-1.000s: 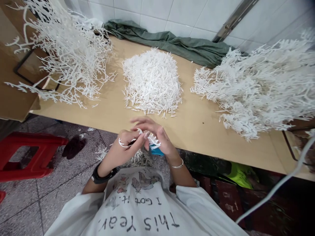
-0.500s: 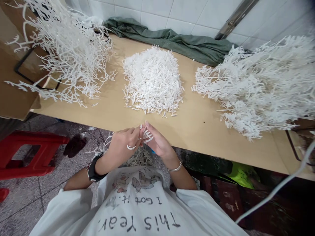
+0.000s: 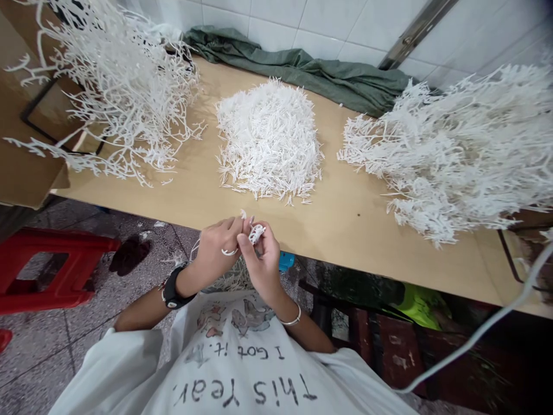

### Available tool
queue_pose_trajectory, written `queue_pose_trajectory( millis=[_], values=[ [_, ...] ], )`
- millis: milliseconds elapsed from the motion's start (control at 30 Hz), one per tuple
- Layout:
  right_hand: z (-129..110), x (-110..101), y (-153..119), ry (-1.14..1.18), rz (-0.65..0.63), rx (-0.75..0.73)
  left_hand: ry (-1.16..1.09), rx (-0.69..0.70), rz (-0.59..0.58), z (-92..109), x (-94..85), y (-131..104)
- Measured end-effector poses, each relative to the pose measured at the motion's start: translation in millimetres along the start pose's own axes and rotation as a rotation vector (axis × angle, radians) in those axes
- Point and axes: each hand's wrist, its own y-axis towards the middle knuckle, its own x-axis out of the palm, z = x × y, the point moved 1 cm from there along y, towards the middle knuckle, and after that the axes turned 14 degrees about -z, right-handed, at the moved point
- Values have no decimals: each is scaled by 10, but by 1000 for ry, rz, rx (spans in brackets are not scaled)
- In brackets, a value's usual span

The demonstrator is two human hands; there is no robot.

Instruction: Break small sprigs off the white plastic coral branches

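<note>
Both hands, left (image 3: 220,245) & right (image 3: 261,259), met at the desk (image 3: 345,213) edge, fingertips pinching a small white sprig (image 3: 256,233) btw them; best gripped close to the joint w/ short twists.

— What's worn up top?
— A white short-sleeved T-shirt (image 3: 242,369) with black handwritten lettering and a faded cartoon print.
— And the wrists?
— Left, black wristwatch (image 3: 171,290); right, thin silver bangle (image 3: 291,320).
</note>
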Motion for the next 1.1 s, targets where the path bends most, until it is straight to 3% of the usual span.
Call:
queue_pose_trajectory(
  millis=[133,200,367,567,733,900,967,1100],
  values=[
    [53,-19,4,-293,65,-70,-119,-28,32,26,0,-26],
    [73,-31,22,-316,93,-89,-156,-61,61,48,15,-53],
    [126,-15,42,14,79,1,-273,-134,84,95,90,-115],
    [111,-77,-4,136,-90,99,-455,-192,75,89,69,-104],
    [-103,-338,-37,246,-446,238,-1008,-259,-264,-14,-34,-111],
    [-162,-498,-102,434,-884,420,-2003,-278,-776,36,12,-174],
    [-105,-466,-132,650,-952,420,-2245,-222,-862,109,64,-199],
    [-21,-326,-192,1081,-940,268,-2505,11,-893,231,119,-253]
  ],
)
